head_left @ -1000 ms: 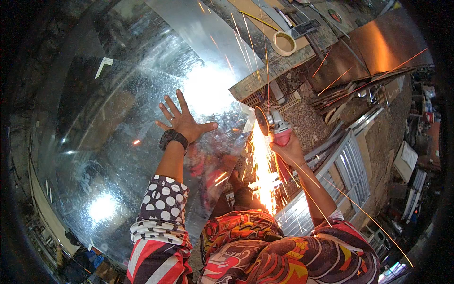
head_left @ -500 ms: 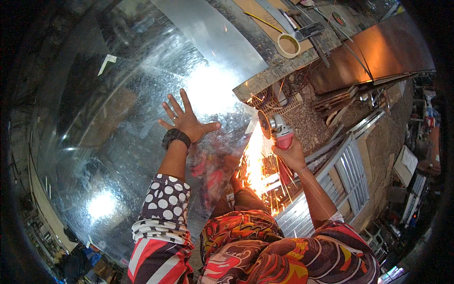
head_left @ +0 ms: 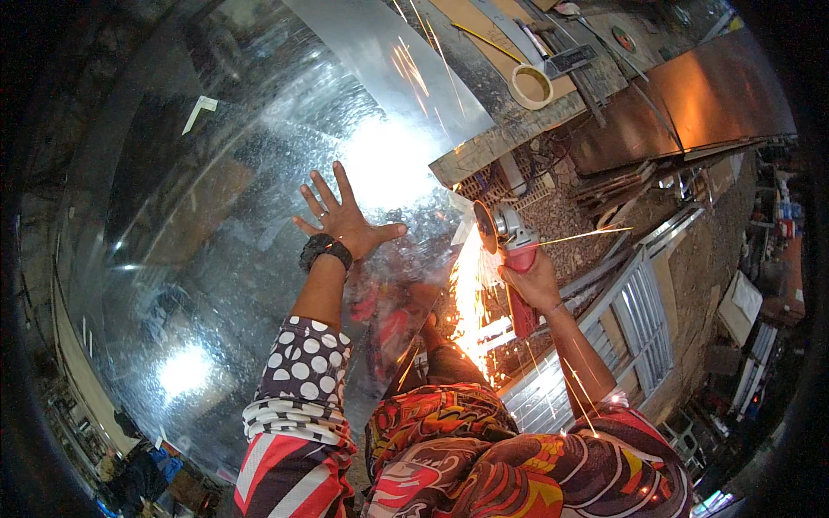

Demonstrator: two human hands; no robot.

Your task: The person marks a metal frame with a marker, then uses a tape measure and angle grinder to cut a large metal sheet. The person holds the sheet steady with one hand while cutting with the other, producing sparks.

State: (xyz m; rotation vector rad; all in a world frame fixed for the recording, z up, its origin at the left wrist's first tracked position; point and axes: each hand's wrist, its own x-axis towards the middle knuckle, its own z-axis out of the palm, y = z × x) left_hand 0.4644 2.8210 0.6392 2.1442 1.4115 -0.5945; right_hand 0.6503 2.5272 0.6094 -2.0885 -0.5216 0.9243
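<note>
A large shiny metal sheet (head_left: 216, 285) spreads across the left and middle of the view. Flat on it lies my left hand (head_left: 345, 223), fingers spread, a dark watch on the wrist. My right hand (head_left: 532, 281) grips the red body of an angle grinder (head_left: 516, 242). Its disc (head_left: 485, 227) stands at the sheet's right edge, beside a small pale tab (head_left: 464, 223) there. Bright sparks (head_left: 471, 302) pour from the disc down toward my legs. Glare hides the exact point of contact.
A roll of tape (head_left: 531, 86) and flat bars lie on the bench (head_left: 509, 138) at the far right. Beyond the grinder are gravel (head_left: 561, 207) and a brown metal sheet (head_left: 725, 95). Ribbed metal panels (head_left: 639, 311) lie right of my forearm.
The grinder and both hands stay almost where they were. The spark stream is narrower below the disc, and stray sparks now fly across the far sheet and over my right arm.
</note>
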